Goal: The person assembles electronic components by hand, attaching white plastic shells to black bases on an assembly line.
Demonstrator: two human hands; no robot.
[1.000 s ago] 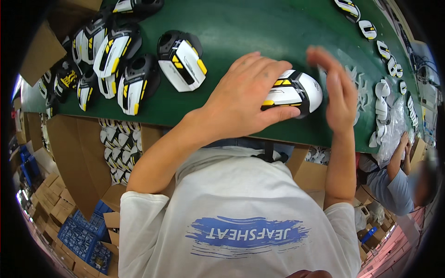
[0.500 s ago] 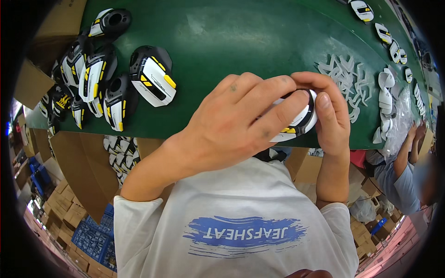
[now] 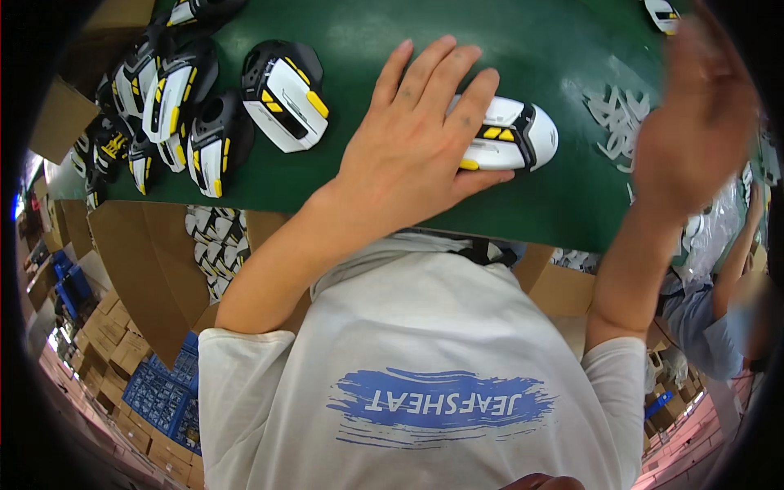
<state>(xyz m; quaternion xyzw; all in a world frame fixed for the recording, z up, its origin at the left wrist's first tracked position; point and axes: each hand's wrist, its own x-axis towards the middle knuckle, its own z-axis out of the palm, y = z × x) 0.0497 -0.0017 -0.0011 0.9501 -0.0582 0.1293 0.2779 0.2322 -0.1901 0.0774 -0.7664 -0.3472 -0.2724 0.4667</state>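
Head view, at far left: stacked brown cartons (image 3: 106,335) sit near blue crates (image 3: 167,392) and an open cardboard box (image 3: 151,265). Above them, glossy black-and-white shells (image 3: 167,90) with yellow accents crowd a smooth green tabletop (image 3: 359,41), a single shell (image 3: 286,106) lying just apart. Mid-table, the left hand (image 3: 416,135) spreads, fingers apart, over the domed shell (image 3: 531,135), its thumb along the near edge; the rounded white end pokes out to the right. Further right lie thin, translucent curved strips (image 3: 611,114). Beside them, the right hand (image 3: 694,131) is raised and blurred; I cannot tell whether it holds anything. Past it are crinkled clear plastic (image 3: 710,241) and a co-worker's blue-grey sleeve (image 3: 694,327).
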